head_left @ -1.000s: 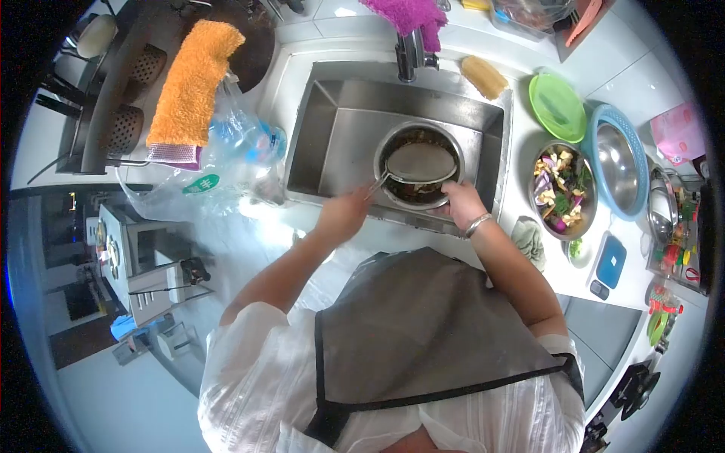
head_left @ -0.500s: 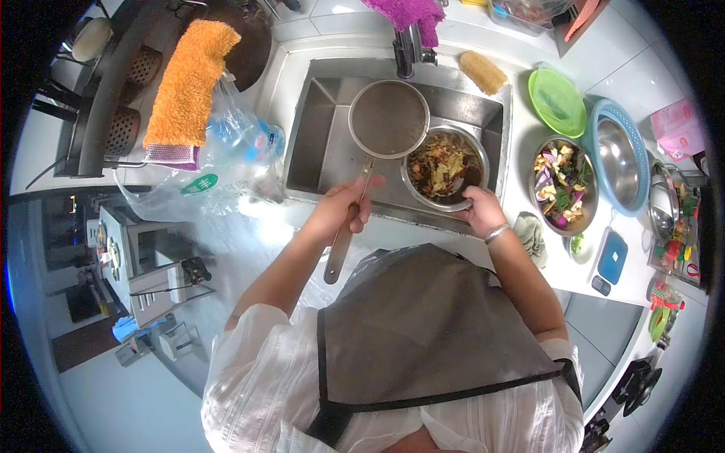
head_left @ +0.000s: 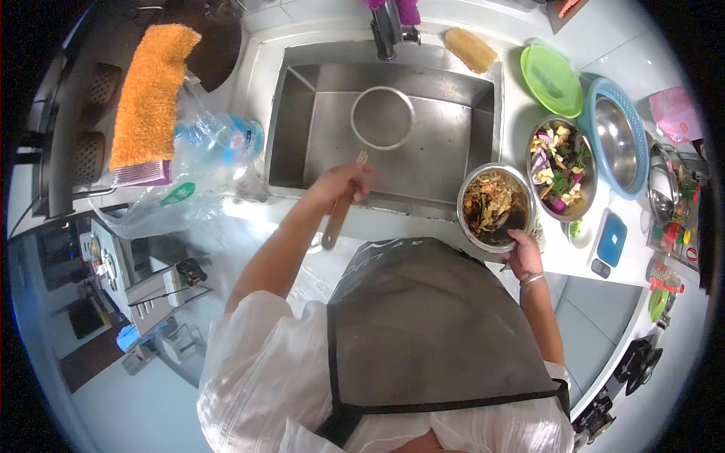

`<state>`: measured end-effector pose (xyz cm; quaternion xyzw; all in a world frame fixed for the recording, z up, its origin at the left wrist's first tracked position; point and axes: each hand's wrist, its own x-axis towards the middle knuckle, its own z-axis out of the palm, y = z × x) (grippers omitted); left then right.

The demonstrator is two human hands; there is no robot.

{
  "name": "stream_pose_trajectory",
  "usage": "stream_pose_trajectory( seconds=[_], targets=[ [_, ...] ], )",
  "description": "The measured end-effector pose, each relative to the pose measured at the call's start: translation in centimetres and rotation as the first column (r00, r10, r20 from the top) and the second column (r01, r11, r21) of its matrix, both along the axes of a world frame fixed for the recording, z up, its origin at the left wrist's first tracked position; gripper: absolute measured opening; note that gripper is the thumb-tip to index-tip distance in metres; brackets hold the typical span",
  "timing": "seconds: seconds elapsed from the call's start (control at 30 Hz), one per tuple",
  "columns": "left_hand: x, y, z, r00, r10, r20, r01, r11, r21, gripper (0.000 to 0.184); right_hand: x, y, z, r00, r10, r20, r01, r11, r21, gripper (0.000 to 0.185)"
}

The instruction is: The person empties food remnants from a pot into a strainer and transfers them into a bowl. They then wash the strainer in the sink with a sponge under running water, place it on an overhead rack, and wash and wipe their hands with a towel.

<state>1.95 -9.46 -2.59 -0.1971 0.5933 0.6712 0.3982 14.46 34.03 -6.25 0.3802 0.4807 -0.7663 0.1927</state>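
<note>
My left hand (head_left: 342, 187) is closed round the handle of a round fine-mesh strainer (head_left: 383, 118), whose mesh hangs over the sink (head_left: 317, 124). With my right hand (head_left: 524, 255) I grip the rim of a steel bowl (head_left: 496, 208) at the sink's right front corner. Shredded brownish and yellowish pieces in dark liquid fill this bowl. Just beyond it stands another steel bowl (head_left: 561, 167) of cut vegetables, purple, pale and green.
A faucet (head_left: 387, 34) rises behind the sink, with a yellow sponge (head_left: 470, 50) beside it. Green plates (head_left: 551, 79) and a blue basket (head_left: 642, 140) stand right. An orange cloth (head_left: 147, 98) and plastic bag (head_left: 204, 162) lie left; a scale (head_left: 612, 240) sits right.
The steel bowl has moved right, from inside the sink to its right front corner, with my right hand on it. The strainer has come off the bowl and hangs over the sink.
</note>
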Motion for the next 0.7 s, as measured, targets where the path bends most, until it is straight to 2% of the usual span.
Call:
stream_pose_trajectory(
  seconds=[0.03, 0.17, 0.27, 0.33, 0.37, 0.47, 0.5, 0.53, 0.57, 0.63, 0.7],
  targets=[
    [-0.9, -0.8, -3.2, 1.000, 0.023, 0.019, -0.022, 0.999, -0.043, 0.036, -0.2, -1.1, 2.2, 1.000, -0.009, 0.006, 0.009, 1.000, 0.010, 0.032],
    [-4.9, -1.6, -10.4, 0.973, 0.153, 0.173, -0.130, 0.982, -0.139, 0.025, 0.5, -0.6, 1.9, 0.999, 0.023, -0.036, -0.021, 0.999, 0.048, 0.038],
    [-6.8, -4.6, -17.0, 0.987, 0.074, 0.140, -0.052, 0.987, -0.155, 0.025, 0.3, -0.6, 1.7, 0.999, 0.024, -0.036, -0.021, 0.997, 0.076, 0.041],
    [-7.3, -5.7, -18.4, 0.993, -0.005, 0.119, 0.042, 0.948, -0.316, 0.028, 0.0, -0.6, 2.2, 0.999, 0.038, -0.029, -0.036, 0.995, 0.092, 0.041],
    [-7.7, -6.1, -19.2, 0.992, -0.047, 0.115, 0.089, 0.914, -0.395, 0.029, -0.1, -0.9, 2.3, 0.999, -0.015, -0.036, 0.018, 0.996, 0.092, 0.043],
    [-9.2, -5.7, -18.6, 0.969, -0.215, 0.124, 0.242, 0.710, -0.661, 0.030, 0.0, -0.4, 1.4, 0.999, -0.049, 0.017, 0.047, 0.993, 0.107, 0.044],
    [-9.3, -5.2, -18.7, 0.926, -0.360, -0.112, 0.104, 0.529, -0.842, 0.029, 0.0, -0.5, 1.4, 0.999, -0.045, -0.015, 0.046, 0.993, 0.111, 0.034],
    [-9.3, -4.3, -19.1, 0.792, -0.537, -0.290, -0.103, 0.351, -0.931, 0.029, 0.0, -0.5, 1.3, 0.999, -0.046, 0.022, 0.043, 0.992, 0.121, 0.034],
    [-9.4, -3.3, -19.6, 0.585, -0.715, -0.383, -0.346, 0.207, -0.915, 0.029, 0.0, -0.5, 1.3, 0.997, -0.047, 0.058, 0.039, 0.991, 0.130, 0.034],
    [-11.5, 0.6, -19.5, 0.527, -0.745, -0.409, -0.240, 0.331, -0.913, 0.026, -0.9, -1.6, 2.4, 0.990, -0.101, 0.101, 0.082, 0.980, 0.183, 0.031],
    [-12.4, 4.4, -22.0, 0.496, -0.764, -0.413, -0.061, 0.444, -0.894, 0.025, -0.8, -1.5, 2.2, 0.988, -0.092, 0.127, 0.061, 0.972, 0.229, 0.029]
  ],
)
